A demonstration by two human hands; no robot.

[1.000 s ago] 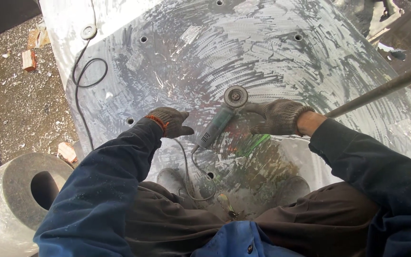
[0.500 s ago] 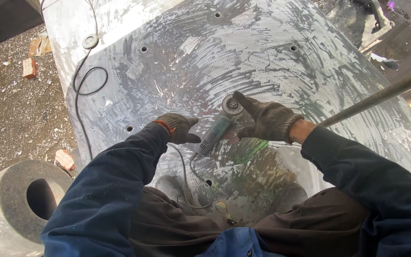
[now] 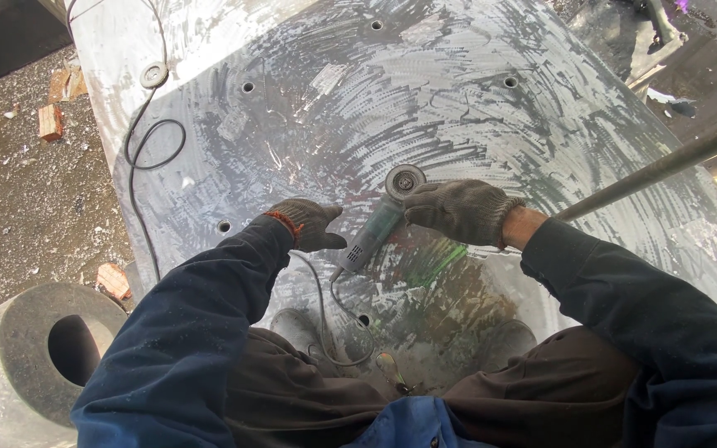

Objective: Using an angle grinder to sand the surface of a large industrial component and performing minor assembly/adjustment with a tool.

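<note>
Scuffed steel plate (image 3: 475,108) underfoot. Both gloved grips closed on angle grinder (image 3: 375,228): left hand (image 3: 307,224) at tail, right hand (image 3: 458,211) by disc. Risk: cable (image 3: 325,307) snagging, kickback.

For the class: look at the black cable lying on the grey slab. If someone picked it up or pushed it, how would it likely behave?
The black cable would probably be floppy: it lies in a loose loop on the grey slab. It looks thin, so likely light. Pushed, it would probably slide and deform rather than roll, since the slab looks smooth and dusty.
</note>
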